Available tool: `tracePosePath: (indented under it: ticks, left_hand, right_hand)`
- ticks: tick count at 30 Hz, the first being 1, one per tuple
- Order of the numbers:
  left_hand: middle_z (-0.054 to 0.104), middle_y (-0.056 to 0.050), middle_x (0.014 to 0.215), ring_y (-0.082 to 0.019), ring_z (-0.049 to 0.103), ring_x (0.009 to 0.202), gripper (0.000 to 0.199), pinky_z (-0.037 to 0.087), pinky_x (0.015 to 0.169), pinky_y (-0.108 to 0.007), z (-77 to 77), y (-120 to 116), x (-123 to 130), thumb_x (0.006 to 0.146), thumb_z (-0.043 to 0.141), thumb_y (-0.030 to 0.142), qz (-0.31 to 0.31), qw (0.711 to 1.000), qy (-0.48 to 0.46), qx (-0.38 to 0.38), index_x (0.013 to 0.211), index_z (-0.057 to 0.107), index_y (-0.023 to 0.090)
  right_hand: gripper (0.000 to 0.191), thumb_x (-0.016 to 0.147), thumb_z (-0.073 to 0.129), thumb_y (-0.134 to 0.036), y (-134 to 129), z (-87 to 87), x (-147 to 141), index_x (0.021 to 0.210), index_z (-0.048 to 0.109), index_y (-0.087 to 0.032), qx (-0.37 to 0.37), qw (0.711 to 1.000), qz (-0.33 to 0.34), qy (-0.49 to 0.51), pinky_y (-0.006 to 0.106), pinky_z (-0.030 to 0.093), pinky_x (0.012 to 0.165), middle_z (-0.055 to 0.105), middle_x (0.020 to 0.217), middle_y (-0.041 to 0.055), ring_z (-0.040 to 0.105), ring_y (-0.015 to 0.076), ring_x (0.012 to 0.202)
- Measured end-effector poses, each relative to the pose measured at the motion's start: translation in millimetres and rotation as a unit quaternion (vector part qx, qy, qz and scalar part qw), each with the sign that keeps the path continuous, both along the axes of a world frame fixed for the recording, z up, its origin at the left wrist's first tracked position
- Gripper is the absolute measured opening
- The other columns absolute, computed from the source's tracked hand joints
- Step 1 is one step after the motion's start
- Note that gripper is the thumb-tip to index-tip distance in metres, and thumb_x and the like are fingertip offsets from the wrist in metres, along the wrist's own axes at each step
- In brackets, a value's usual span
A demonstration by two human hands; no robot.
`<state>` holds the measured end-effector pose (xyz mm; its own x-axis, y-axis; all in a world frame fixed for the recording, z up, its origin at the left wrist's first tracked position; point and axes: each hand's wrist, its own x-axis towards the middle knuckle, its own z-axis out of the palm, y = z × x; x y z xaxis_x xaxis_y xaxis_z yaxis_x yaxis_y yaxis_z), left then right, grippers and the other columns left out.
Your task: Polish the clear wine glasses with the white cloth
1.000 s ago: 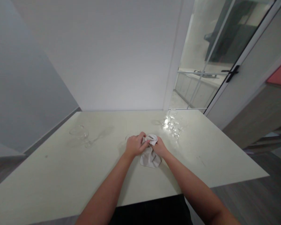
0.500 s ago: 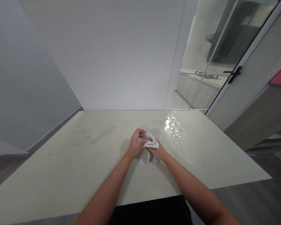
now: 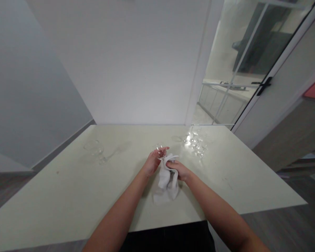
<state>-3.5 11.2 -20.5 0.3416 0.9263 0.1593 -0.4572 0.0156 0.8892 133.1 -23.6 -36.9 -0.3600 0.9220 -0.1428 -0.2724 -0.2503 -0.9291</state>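
A broad pale table (image 3: 73, 203), off-white and faintly marked, is spread beneath both hands. Beyond the right hand (image 3: 181, 170), near the table's far edge, a group of clear glasses (image 3: 192, 139) is seen, lit by bright glints; their number cannot be told. Between and below the hands a cloth (image 3: 164, 182) is draped, white to light grey, soft and thin-looking. Its upper part is bunched into rounded folds, a darker hollow is formed in the middle, and its lower end is hung loosely toward the person, where its edge is blurred. The upper folds are clamped in the right hand, the thumb being laid over them. Well out to the left of the left hand (image 3: 152, 163), a lone glass (image 3: 93, 147) is placed, so clear that its rim and foot are only faintly outlined. The smallest, a drinking glass (image 3: 160, 149), is held in the left hand, fingers being wrapped behind its bowl. It is colourless and see-through, its rim tilted away from the person, and its lower part is hidden by the cloth, which is touched by it.
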Motion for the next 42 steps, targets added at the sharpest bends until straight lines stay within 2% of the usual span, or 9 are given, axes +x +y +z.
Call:
tracePosePath:
  ticks: [8,14,16,20,27,32,36,39,42]
  left_hand:
    - [0.067,-0.007,0.092,-0.016,0.060,0.078,0.046,0.041,0.064,-0.024,2.1,8.8,-1.5,0.067,0.070,0.047,0.131,0.982,0.135,-0.014,0.100,0.061,0.016]
    - [0.067,-0.011,0.098,-0.022,0.063,0.088,0.060,0.046,0.077,-0.033,5.4,-0.5,-4.6,0.071,0.057,0.064,-0.015,1.000,0.012,-0.007,0.107,0.061,0.016]
    - [0.067,-0.012,0.101,-0.023,0.063,0.088,0.066,0.046,0.077,-0.035,5.8,-2.0,-3.9,0.071,0.052,0.069,-0.058,0.998,-0.009,-0.023,0.111,0.060,0.017]
    - [0.067,-0.010,0.100,-0.020,0.063,0.084,0.054,0.046,0.072,-0.031,4.9,3.7,-3.2,0.075,0.052,0.062,0.020,0.999,0.020,-0.034,0.104,0.061,0.017]
    - [0.065,-0.006,0.094,-0.014,0.059,0.079,0.046,0.043,0.066,-0.024,5.6,7.7,-2.6,0.063,0.074,0.040,0.150,0.978,0.134,0.052,0.098,0.055,0.016]
    - [0.065,-0.007,0.093,-0.015,0.060,0.080,0.044,0.044,0.070,-0.027,6.6,6.9,-5.4,0.065,0.073,0.040,0.133,0.983,0.113,0.050,0.097,0.057,0.016]
    - [0.065,-0.010,0.100,-0.017,0.061,0.082,0.053,0.045,0.075,-0.029,10.6,3.0,-10.4,0.067,0.066,0.052,0.049,0.997,0.035,0.037,0.105,0.060,0.015]
    - [0.064,-0.010,0.099,-0.016,0.061,0.080,0.055,0.045,0.075,-0.029,12.1,0.3,-10.5,0.067,0.064,0.055,0.010,1.000,0.014,0.020,0.104,0.062,0.015]
    - [0.065,-0.009,0.094,-0.014,0.060,0.076,0.051,0.045,0.069,-0.027,10.1,0.9,-5.9,0.069,0.064,0.052,0.037,0.998,0.035,0.023,0.103,0.062,0.014]
  right_hand:
    - [0.014,0.066,0.065,-0.026,7.6,5.0,3.4,0.079,0.067,-0.022,0.210,0.951,-0.134,-0.182,0.034,0.045,0.084,0.069,0.085,0.0021,0.059,0.0224,0.095]
    - [0.025,0.069,0.062,-0.034,-1.4,9.1,3.6,0.086,0.066,-0.016,0.082,0.990,-0.028,-0.111,0.030,0.048,0.068,0.067,0.073,0.0009,0.059,0.0171,0.068]
    - [0.024,0.071,0.060,-0.033,-3.5,9.1,0.7,0.086,0.066,-0.016,0.106,0.987,-0.027,-0.114,0.030,0.047,0.070,0.067,0.076,0.0010,0.059,0.0168,0.069]
    - [0.016,0.074,0.054,-0.024,0.1,4.6,0.5,0.082,0.068,-0.020,0.262,0.925,-0.134,-0.241,0.033,0.044,0.083,0.069,0.089,0.0035,0.060,0.0210,0.087]
    - [0.019,0.067,0.054,-0.011,3.6,4.0,13.8,0.078,0.068,-0.019,0.251,0.844,-0.183,-0.436,0.033,0.042,0.082,0.070,0.088,0.0115,0.061,0.0266,0.090]
    - [0.018,0.072,0.056,-0.022,1.4,7.4,6.1,0.086,0.069,-0.022,0.259,0.921,-0.115,-0.267,0.033,0.045,0.081,0.070,0.087,0.0031,0.061,0.0226,0.087]
    - [0.023,0.072,0.060,-0.033,-5.6,3.9,-5.9,0.088,0.068,-0.019,0.137,0.983,-0.074,-0.093,0.030,0.047,0.077,0.069,0.086,0.0011,0.061,0.0179,0.081]
    - [0.024,0.068,0.063,-0.034,-9.7,2.8,-12.3,0.083,0.067,-0.016,0.062,0.994,-0.065,-0.059,0.028,0.047,0.070,0.068,0.079,0.0015,0.060,0.0168,0.073]
    - [0.019,0.070,0.061,-0.032,-8.0,4.7,-14.9,0.081,0.067,-0.018,0.110,0.987,-0.085,-0.081,0.030,0.047,0.077,0.068,0.079,0.0005,0.060,0.0173,0.078]
